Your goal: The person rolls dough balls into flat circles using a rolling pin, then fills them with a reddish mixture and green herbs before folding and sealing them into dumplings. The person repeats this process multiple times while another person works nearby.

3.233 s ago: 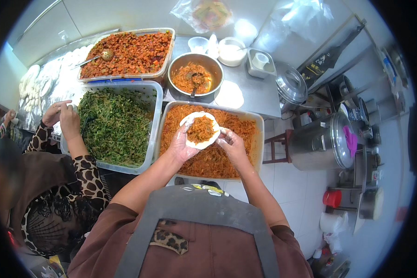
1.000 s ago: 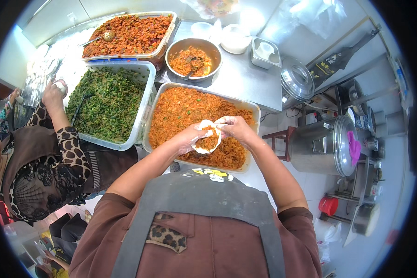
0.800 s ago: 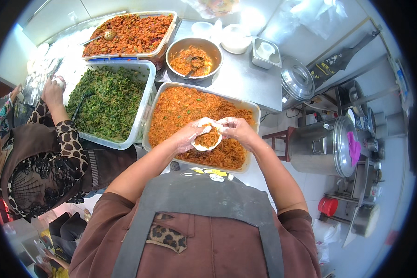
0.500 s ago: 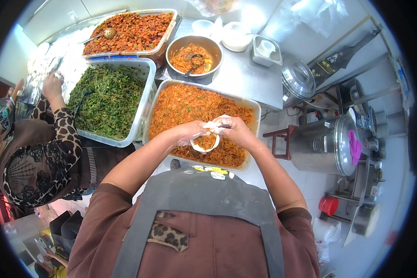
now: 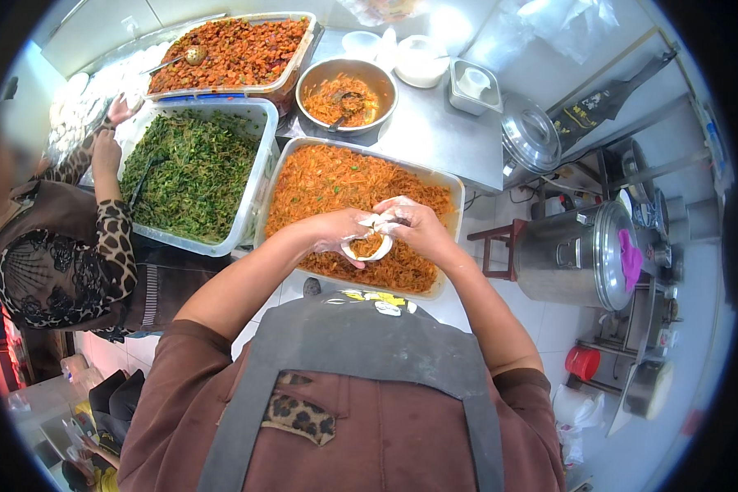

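A round white dough wrapper with orange shredded filling in it rests in my left hand, whose fingers curl round its side and underneath. My right hand pinches the wrapper's far rim with floury fingertips, close against the left thumb. Its near part stays uncovered, so the filling shows. Both hands are held above a big clear tub heaped with orange shredded vegetable filling.
A tub of chopped greens stands to the left, with a tub of red diced filling behind it. A metal bowl with a spoon sits farther back. At the left is a co-worker; a large steel pot stands right.
My hands and the wrapper have shifted slightly right, and the fingers have gathered its far rim further. The co-worker at the left has leaned back, with both hands now apart and raised.
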The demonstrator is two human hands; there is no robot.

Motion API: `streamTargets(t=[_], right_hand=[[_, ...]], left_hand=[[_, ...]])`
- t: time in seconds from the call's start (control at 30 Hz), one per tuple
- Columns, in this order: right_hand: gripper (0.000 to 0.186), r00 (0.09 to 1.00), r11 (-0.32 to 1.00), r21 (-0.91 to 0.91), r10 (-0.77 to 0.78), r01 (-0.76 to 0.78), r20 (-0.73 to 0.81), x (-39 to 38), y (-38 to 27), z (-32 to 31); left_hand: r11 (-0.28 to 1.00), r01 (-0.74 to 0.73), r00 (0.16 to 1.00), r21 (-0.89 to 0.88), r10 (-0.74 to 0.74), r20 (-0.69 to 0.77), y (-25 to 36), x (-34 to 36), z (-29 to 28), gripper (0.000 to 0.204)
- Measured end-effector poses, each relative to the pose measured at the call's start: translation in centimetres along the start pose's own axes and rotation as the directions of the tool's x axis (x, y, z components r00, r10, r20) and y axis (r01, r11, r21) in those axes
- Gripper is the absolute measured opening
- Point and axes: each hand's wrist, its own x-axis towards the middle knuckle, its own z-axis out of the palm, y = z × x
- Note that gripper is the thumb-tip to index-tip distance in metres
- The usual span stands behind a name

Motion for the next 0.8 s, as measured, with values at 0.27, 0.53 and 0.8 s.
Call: streamTargets(t=[0.27, 0.53, 0.8], right_hand=[[0.012, 0.953, 0.873, 0.441, 0.283, -0.207, -0.112, -0.6, 1.6, -0.2], [0.01, 0.985, 0.982, -0.144, -0.135, 0.118, -0.112, -0.4, -1.2, 0.5], [0.008, 0.972, 0.955, 0.215, 0.224, -0.203, -0.075, -0.5, 1.7, 0.2]], left_hand=[[0.914, -0.072, 0.962, -0.399, 0.169, 0.215, -0.7, -0.6, -1.4, 0.047], [0.991, -0.083, 0.997, -0.109, 0.082, -0.009, -0.6, -0.3, -0.7, 0.032], [0.945, -0.037, 0.986, -0.324, 0.087, 0.142, 0.2, -1.3, -0.8, 0.041]])
